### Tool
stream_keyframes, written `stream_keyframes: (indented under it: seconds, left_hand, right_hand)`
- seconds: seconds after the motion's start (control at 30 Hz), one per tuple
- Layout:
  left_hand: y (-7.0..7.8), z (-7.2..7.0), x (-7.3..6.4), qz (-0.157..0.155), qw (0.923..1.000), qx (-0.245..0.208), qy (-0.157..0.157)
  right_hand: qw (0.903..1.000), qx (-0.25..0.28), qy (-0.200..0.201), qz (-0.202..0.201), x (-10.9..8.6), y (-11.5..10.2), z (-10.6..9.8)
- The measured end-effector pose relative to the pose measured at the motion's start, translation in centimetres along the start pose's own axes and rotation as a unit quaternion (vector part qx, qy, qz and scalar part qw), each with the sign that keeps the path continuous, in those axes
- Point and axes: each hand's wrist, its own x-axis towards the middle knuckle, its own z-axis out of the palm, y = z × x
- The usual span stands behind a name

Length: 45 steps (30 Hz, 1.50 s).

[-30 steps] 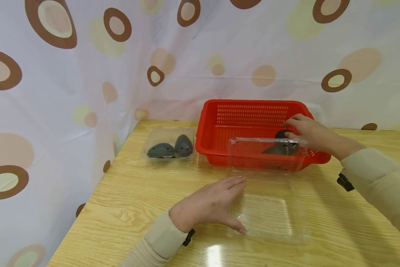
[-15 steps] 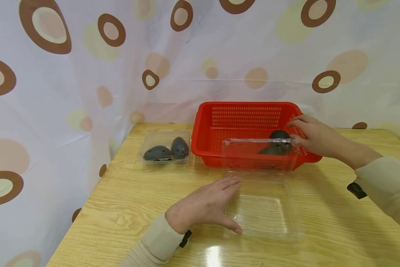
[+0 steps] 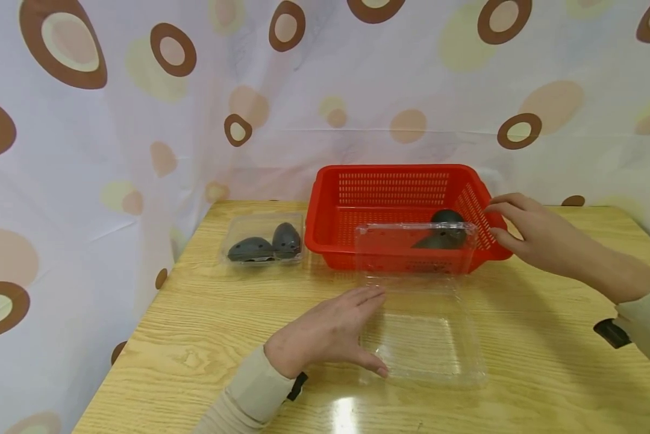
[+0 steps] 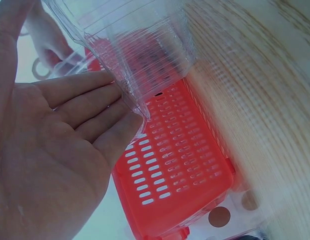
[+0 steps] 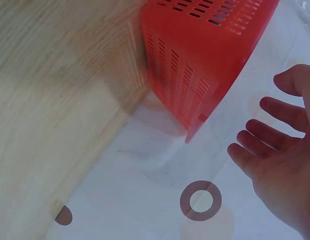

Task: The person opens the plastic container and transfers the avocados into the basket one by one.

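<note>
A clear plastic clamshell box [image 3: 422, 349] lies on the table with its lid [image 3: 379, 250] raised in front of the basket. My left hand [image 3: 330, 331] rests along the box's left side, thumb and fingers spread and fairly straight; the left wrist view shows the fingertips [image 4: 126, 127] right at the box's edge. My right hand [image 3: 541, 235] hovers by the right rim of a red basket [image 3: 325, 211], fingers loosely bent, holding nothing. Dark grey, rounded things [image 3: 448, 218] lie in the basket's right end, partly seen through the lid.
Left of the basket, a second clear box [image 3: 249, 224] contains two dark grey egg-shaped things [image 3: 287, 240] with small dark spots. Behind the wooden table [image 3: 194, 337] hangs a white patterned curtain [image 3: 357, 72]. Table surface extends to the right of the open box.
My right hand has drawn back to the right, from over the dark things in the basket to its right rim. My left hand stays at the box. The head view has shifted slightly.
</note>
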Motion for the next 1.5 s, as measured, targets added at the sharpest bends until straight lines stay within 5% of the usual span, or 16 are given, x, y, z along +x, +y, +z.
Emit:
stream_keyframes:
  seconds: [0.47,0.83,1.03,1.5]
  left_hand:
    - [0.0,0.2,-0.1,0.001,1.0,0.004,0.005]
    - [0.0,0.2,-0.1,0.006,0.9999,0.011,0.01]
    - [0.0,0.1,-0.1,0.008,0.9999,0.008,0.006]
    - [0.1,0.1,-0.1,0.006,0.9999,0.006,0.009]
  right_hand:
    - [0.9992,0.004,0.039,-0.003,-3.6,-1.7,-0.3]
    - [0.9971,0.029,0.049,0.051,-7.8,-4.2,0.6]
    - [0.9973,0.05,0.047,0.028,-9.2,-6.0,1.7]
    - [0.9966,0.071,-0.028,0.031,-9.6,-10.6,4.6]
